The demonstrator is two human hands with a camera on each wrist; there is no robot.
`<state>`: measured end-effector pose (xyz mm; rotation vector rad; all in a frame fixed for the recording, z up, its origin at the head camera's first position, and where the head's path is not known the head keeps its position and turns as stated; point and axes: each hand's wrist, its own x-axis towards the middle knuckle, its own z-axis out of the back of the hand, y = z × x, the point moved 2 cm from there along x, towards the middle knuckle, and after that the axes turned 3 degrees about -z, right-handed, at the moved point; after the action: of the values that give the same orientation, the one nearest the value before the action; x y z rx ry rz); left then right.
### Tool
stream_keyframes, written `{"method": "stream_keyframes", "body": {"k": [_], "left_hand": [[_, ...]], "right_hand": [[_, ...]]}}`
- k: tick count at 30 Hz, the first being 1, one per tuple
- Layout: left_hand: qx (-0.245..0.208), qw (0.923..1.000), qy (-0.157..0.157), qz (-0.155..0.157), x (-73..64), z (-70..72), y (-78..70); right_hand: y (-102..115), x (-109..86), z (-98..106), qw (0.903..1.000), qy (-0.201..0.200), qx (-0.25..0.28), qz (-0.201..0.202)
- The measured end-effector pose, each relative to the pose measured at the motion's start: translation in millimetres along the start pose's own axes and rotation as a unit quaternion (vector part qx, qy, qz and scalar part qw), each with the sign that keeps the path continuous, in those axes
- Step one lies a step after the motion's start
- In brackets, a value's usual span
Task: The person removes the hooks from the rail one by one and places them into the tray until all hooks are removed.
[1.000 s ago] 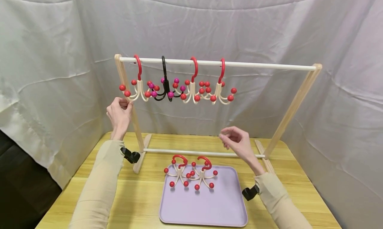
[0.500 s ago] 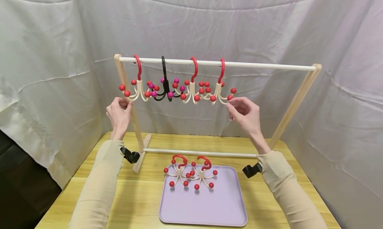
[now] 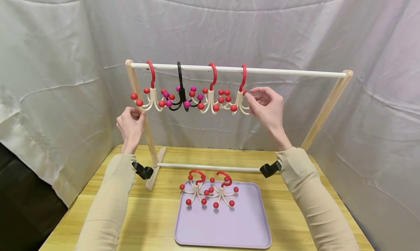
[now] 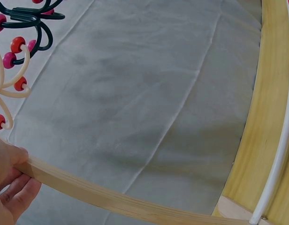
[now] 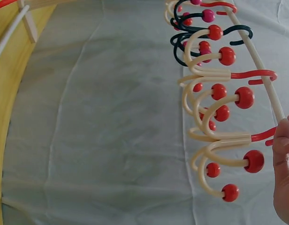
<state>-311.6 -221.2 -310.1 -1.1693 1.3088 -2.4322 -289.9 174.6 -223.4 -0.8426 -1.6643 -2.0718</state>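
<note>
Grips wooden post [image 4: 88, 187] with left hand [image 3: 130, 123]. Holds right hand [image 3: 268, 107], loosely curved, beside rightmost hanger [image 5: 233, 138] (cannot tell if touching).

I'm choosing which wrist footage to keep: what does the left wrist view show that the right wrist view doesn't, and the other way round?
Only the left wrist view shows the left hand, which grips the wooden post.

Only the right wrist view shows the right hand and the upper white rail, with red and black hooks over it.

Both share the black hanger, cream hanger arms, the lower white bar, the grey curtain and the yellow tabletop.
</note>
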Motion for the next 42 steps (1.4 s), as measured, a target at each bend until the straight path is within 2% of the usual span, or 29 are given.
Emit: {"method": "stream_keyframes", "body": {"k": [12,33,42], "left_hand": [[-0.003,1.0,-0.001,-0.001,-0.5,0.2,-0.3],[-0.005,1.0,0.0,-0.003,-0.3,0.2,0.9],[-0.001,1.0,-0.002,0.001,-0.1,-0.3,1.2]], "right_hand": [[2.4,21.0,-9.7,0.9992,-0.005,-0.017,-0.037],[3.6,33.9,-21.7,0.998,-0.014,-0.018,-0.058],[5.7,32.1,-22.2,0.9988,-0.021,-0.021,-0.038]]}}
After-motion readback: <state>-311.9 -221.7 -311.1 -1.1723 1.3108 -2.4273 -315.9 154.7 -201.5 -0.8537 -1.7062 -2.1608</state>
